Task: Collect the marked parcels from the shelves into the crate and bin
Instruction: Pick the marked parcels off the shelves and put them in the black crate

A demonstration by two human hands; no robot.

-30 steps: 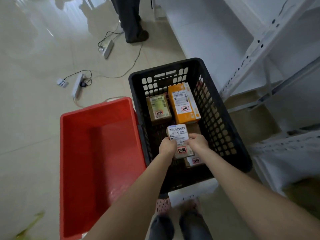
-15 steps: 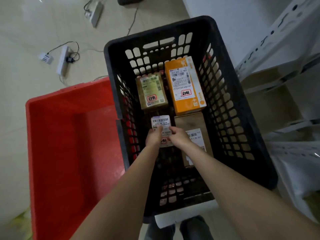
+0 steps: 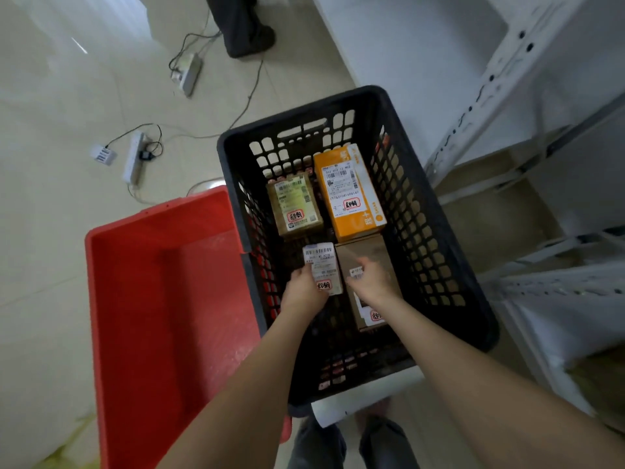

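Both my hands reach down into the black slatted crate (image 3: 422, 211). My left hand (image 3: 304, 289) grips a small white-labelled parcel (image 3: 323, 265) with a red mark at its lower end. My right hand (image 3: 372, 282) hovers just right of that parcel, fingers apart, over a brown parcel (image 3: 368, 252) lying on the crate floor. Further back in the crate lie a tan parcel (image 3: 294, 206) and an orange parcel (image 3: 348, 194), each with a red mark. The red bin (image 3: 162, 299) stands to the left, with nothing in it.
White metal shelves (image 3: 507, 96) rise on the right, close to the crate. Power strips (image 3: 135, 157) and cables lie on the tiled floor behind the bin. Another person's dark trouser leg and shoe (image 3: 243, 28) stand at the top.
The small parcel has gone lower into the crate, beside the brown parcel. My right hand has come off it and opened; my left hand still grips it.
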